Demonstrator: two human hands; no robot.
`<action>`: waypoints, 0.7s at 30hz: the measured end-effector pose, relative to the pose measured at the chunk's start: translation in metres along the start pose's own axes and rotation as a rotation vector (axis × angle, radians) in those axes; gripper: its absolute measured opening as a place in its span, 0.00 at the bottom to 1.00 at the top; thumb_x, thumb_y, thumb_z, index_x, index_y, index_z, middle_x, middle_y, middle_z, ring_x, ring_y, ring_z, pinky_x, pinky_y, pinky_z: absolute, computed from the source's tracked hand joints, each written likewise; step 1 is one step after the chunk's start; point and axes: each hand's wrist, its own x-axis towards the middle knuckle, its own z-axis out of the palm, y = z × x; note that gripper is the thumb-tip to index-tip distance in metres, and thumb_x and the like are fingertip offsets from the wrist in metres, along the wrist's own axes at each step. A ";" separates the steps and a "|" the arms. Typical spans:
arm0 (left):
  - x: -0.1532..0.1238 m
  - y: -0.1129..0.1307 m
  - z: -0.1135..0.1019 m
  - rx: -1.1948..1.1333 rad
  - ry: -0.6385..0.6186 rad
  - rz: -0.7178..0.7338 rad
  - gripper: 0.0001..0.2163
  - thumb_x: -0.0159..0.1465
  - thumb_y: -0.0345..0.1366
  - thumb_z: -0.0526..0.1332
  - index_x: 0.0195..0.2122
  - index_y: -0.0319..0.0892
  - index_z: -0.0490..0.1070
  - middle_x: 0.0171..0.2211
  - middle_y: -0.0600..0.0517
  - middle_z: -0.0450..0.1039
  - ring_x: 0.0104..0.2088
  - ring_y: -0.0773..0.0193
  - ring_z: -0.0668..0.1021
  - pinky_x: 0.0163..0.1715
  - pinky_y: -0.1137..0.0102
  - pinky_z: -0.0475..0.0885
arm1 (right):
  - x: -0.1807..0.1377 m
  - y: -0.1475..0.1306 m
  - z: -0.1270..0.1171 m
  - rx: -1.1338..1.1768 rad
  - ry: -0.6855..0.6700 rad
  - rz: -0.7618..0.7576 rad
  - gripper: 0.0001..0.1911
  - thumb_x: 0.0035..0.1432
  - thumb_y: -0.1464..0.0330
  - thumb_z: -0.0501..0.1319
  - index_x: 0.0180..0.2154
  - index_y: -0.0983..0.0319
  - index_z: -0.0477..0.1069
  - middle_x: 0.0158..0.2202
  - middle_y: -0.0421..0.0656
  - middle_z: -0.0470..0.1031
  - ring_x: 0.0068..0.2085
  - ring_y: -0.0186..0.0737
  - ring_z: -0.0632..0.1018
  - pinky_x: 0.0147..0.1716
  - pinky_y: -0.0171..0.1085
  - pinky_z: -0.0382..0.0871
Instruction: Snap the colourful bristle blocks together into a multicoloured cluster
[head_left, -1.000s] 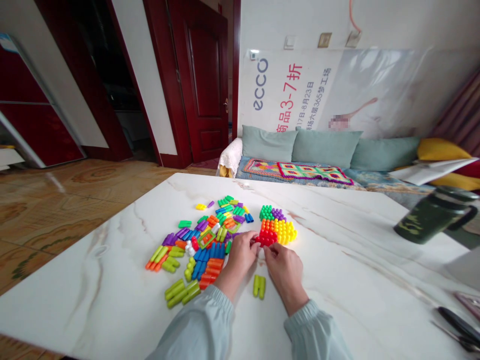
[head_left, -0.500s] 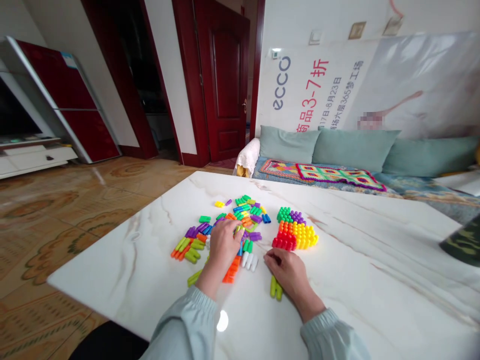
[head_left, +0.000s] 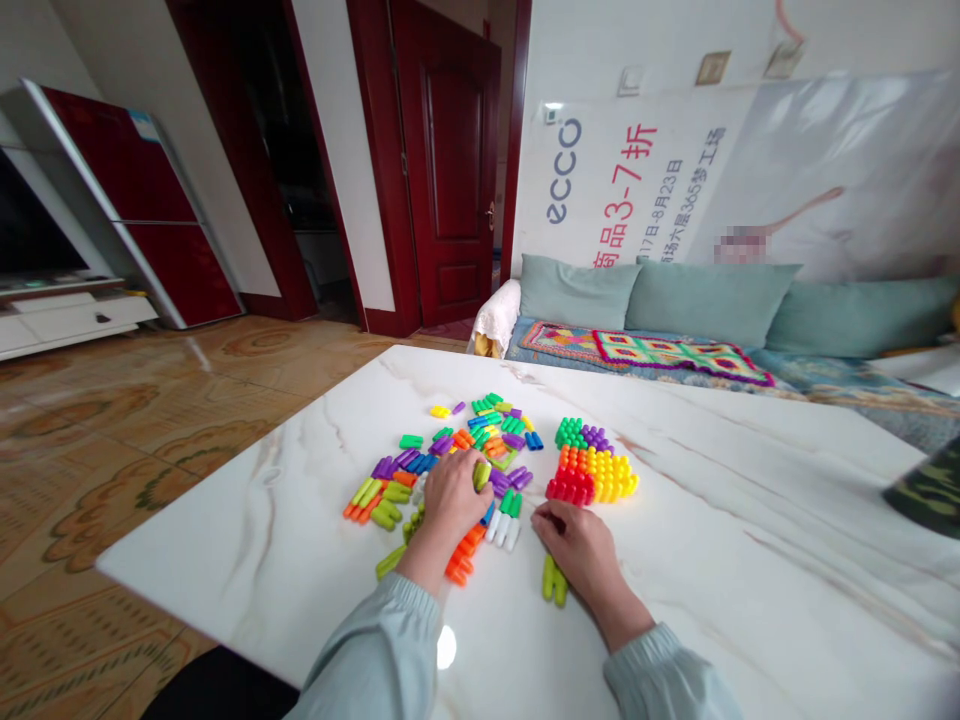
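A scatter of small colourful plastic blocks [head_left: 450,450] lies on the white marble table [head_left: 705,560]. My left hand [head_left: 454,497] rests curled on the near side of that pile, fingers closed over blocks I cannot make out. To its right sits an assembled cluster [head_left: 592,468] of red, orange, yellow, green and purple studded blocks. My right hand [head_left: 574,545] lies curled on the table just in front of the cluster's red corner. A green block pair [head_left: 555,581] lies by that wrist. White blocks [head_left: 502,530] sit between my hands.
A dark green camouflage mug [head_left: 930,492] stands at the table's right edge. Behind the table is a sofa [head_left: 712,315] with teal cushions and a crocheted mat. A red door [head_left: 450,160] and a tiled floor lie to the left.
Both hands have come off the assembled cluster. My left hand went left into the loose pile, then drew a little nearer. My right hand dropped onto the table. The view swung left.
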 end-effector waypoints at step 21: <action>0.002 -0.011 0.007 -0.451 0.250 -0.077 0.16 0.71 0.34 0.50 0.56 0.40 0.68 0.24 0.53 0.75 0.24 0.65 0.77 0.30 0.72 0.71 | 0.000 0.004 0.003 0.053 0.038 -0.028 0.11 0.60 0.65 0.56 0.33 0.58 0.78 0.32 0.39 0.81 0.34 0.39 0.79 0.32 0.32 0.63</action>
